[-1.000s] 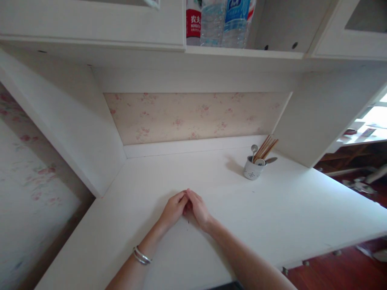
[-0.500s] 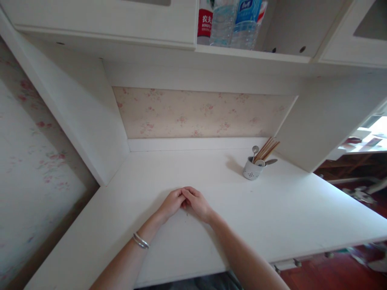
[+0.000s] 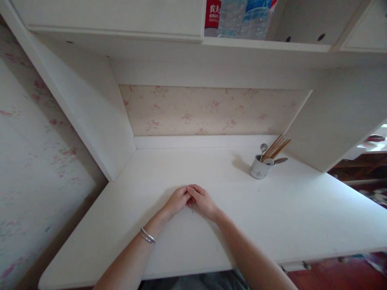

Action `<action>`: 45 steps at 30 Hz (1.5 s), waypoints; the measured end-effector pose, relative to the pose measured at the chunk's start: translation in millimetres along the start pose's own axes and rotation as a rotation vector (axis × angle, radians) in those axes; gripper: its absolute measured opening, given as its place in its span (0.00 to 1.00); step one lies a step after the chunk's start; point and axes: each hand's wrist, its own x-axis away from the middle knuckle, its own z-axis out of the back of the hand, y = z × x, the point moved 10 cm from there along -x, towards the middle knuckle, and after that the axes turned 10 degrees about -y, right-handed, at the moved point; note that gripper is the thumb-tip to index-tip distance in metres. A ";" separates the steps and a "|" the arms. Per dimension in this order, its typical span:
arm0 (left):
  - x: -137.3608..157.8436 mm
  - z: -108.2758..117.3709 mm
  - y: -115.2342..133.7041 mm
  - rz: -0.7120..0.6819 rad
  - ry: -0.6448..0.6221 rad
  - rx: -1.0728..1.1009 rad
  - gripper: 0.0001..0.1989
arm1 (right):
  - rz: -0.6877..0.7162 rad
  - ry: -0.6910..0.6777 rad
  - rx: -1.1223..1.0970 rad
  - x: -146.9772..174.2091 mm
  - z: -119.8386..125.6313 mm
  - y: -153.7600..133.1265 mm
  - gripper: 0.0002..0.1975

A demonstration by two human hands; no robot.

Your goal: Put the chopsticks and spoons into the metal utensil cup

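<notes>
My left hand (image 3: 178,200) and my right hand (image 3: 203,201) rest clasped together on the white desk (image 3: 169,249). Both are closed, fingers curled in against each other, and no object shows in them. Part of the fingers is hidden where the hands meet. Two silver bangles (image 3: 147,236) circle my left wrist. Farther back and to the right stands a small white holder with holes in its side (image 3: 259,170). In it are wooden chopsticks (image 3: 276,148), a spoon (image 3: 264,148) and other utensils.
Above the desk hangs a white cabinet (image 3: 115,18) with an open shelf. On that shelf stand plastic bottles (image 3: 231,20), one with a red label. Side panels (image 3: 81,96) close in the desk left and right. Its front edge runs close to my body.
The view has shifted slightly, so the desk, holder and shelf sit a little farther right in the picture. My hands stay clasped in the same place on the desk.
</notes>
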 end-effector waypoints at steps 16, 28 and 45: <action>1.4 0.4 -0.3 -0.010 0.004 -0.004 0.14 | -0.013 -0.010 0.039 0.4 0.5 3.6 0.18; 0.0 -0.9 0.9 0.002 -0.004 -0.024 0.15 | -0.016 -0.017 0.008 -0.6 -1.4 2.7 0.18; 0.2 1.3 -0.7 -0.005 0.015 -0.018 0.13 | -0.015 -0.023 -0.012 -0.2 -1.3 3.9 0.18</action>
